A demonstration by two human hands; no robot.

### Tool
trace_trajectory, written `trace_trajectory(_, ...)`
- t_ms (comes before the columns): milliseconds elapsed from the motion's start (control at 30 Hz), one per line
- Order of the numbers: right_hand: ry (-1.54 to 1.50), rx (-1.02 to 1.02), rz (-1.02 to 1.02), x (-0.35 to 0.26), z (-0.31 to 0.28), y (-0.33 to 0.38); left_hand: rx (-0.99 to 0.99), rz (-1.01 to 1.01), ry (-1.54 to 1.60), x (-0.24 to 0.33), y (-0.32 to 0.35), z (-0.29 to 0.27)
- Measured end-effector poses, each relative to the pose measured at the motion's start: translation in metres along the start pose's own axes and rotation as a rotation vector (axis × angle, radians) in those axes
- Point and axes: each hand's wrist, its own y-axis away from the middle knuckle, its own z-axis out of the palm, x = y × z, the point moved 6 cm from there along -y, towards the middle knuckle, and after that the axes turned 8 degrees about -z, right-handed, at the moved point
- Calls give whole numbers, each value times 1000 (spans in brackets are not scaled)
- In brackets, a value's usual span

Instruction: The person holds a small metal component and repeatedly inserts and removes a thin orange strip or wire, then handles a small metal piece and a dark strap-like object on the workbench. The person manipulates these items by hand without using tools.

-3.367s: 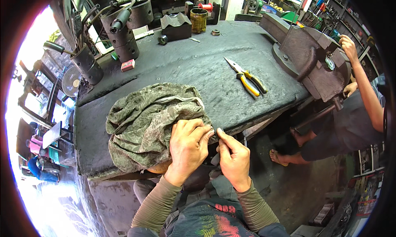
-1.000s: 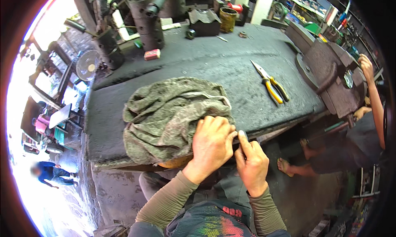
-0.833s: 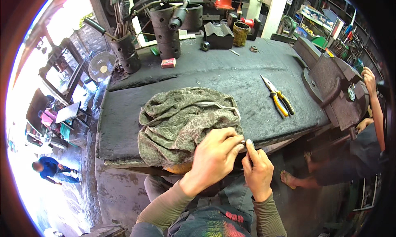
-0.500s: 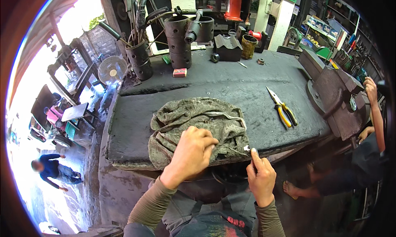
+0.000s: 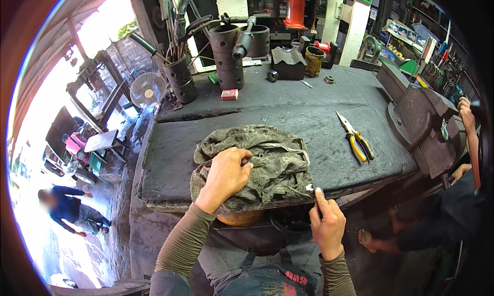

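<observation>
Your right hand (image 5: 328, 225) sits nearest you, just off the front edge of the workbench (image 5: 288, 113), at the rag's near right corner. Its thumb and forefinger are pressed together on a small pale piece (image 5: 310, 187) at that corner; what the piece is stays too small to tell. Your left hand (image 5: 225, 176) lies on the rag (image 5: 257, 167), fingers curled down and gripping a fold of the cloth near its left side.

The rag itself is a crumpled, mottled green cloth, bunched at the front edge of the bench, with its near hem hanging slightly over.

To the right of the rag, well apart from it, yellow-handled pliers (image 5: 355, 138) lie flat on the dark bench top. Farther right, a heavy bench vise (image 5: 419, 123) stands at the bench's end, and another person's hand (image 5: 464, 113) rests near it.

Beyond the rag, toward the back of the bench, sit a small red box (image 5: 229, 94), a stack of dark metal cylinders (image 5: 227, 56) and a cylinder holding long tools (image 5: 180, 77).
</observation>
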Motion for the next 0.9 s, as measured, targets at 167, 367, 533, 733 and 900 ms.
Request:
trace_trajectory(167,-14,1,17,0,0,1,-66,-53,-92,-6,-12,1)
trace_trajectory(367,24,-41,42,2,2,2,-39,-218,142,-20,-22,-12)
trace_trajectory(533,5,-47,41,0,-1,2,-105,-306,417,-31,-33,-3)
trace_trajectory(733,12,-72,49,1,1,2,-55,-349,498,-21,-38,-27)
trace_trajectory(900,-1,-44,57,1,1,3,-59,-52,496,56,-68,-8)
